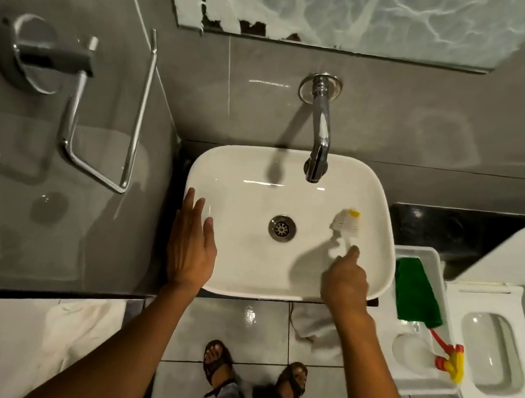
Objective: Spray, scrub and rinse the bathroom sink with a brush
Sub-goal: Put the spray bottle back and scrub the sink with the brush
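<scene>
Now, right hand [344, 282] fingers closed round brush [347, 225] — left hand [190, 246] flat on sink [259, 170] rim

The sink [247, 175] is glossy white, with a silver drain [282, 228] ringed in chrome. The brush [346, 225] is white too — its bristle end tipped yellow. A chrome tap [319, 135] juts from grey tiled wall [406, 118]; the towel ring [103, 123] matches in polished silver. The mirror [338, 6] shows pale, branching white veins on grey-green. Beside the sink, a white tray [431, 258] holds a bright green cloth [415, 294] and a spray bottle [416, 353] — white body, red and yellow trigger. The toilet [505, 361] is white. 2 dark brown sandals [255, 369] stand on pale grey floor tiles [220, 320].
</scene>
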### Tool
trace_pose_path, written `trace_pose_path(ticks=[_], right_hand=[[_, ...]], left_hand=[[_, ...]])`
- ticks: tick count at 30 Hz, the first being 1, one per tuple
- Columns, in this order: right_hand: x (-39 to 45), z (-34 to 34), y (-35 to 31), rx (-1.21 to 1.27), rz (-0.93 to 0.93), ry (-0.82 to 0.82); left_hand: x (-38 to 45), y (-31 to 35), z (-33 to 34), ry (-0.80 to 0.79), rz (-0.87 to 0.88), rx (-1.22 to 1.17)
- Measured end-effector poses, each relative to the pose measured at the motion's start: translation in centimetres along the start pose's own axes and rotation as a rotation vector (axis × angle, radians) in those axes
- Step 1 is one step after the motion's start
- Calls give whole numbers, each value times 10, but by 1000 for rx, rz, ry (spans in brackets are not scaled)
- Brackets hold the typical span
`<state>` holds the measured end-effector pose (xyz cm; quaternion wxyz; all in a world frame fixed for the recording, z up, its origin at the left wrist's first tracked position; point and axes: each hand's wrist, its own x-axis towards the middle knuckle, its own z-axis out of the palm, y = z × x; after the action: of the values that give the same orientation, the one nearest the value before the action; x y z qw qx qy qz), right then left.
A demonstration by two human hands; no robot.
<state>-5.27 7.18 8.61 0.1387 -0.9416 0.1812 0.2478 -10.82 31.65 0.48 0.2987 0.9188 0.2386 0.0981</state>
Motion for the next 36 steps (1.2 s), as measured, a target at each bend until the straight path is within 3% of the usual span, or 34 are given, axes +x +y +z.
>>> trace_pose_path(ticks=[5, 8, 10, 14, 16, 22, 24, 28, 30, 36], right_hand=[[-51, 48, -38, -63, -204, -275], [-64, 57, -49, -28, -358, -356], [-42, 42, -46, -19, -322, -294], [12, 3, -22, -47, -25, -8], [14, 4, -21, 2, 7, 16], [-43, 64, -91, 32, -366, -339], [-25, 55, -98, 57, -353, -258], [43, -9, -55, 102, -26, 6], [48, -25, -26, 45, 35, 57], [-23, -4, -7, -150, -93, -298]], left_hand=[[0, -4, 4, 73, 26, -50], [0, -8, 7, 111, 82, -83], [1, -11, 9, 133, 100, -94], [0, -11, 10, 121, 71, -113], [0, -12, 11, 122, 52, -135], [-2, -12, 11, 129, 45, -160], [-2, -13, 11, 123, 53, -157], [-2, -14, 11, 108, 50, -150], [-3, -15, 11, 113, 55, -148], [-2, -15, 12, 108, 44, -157]])
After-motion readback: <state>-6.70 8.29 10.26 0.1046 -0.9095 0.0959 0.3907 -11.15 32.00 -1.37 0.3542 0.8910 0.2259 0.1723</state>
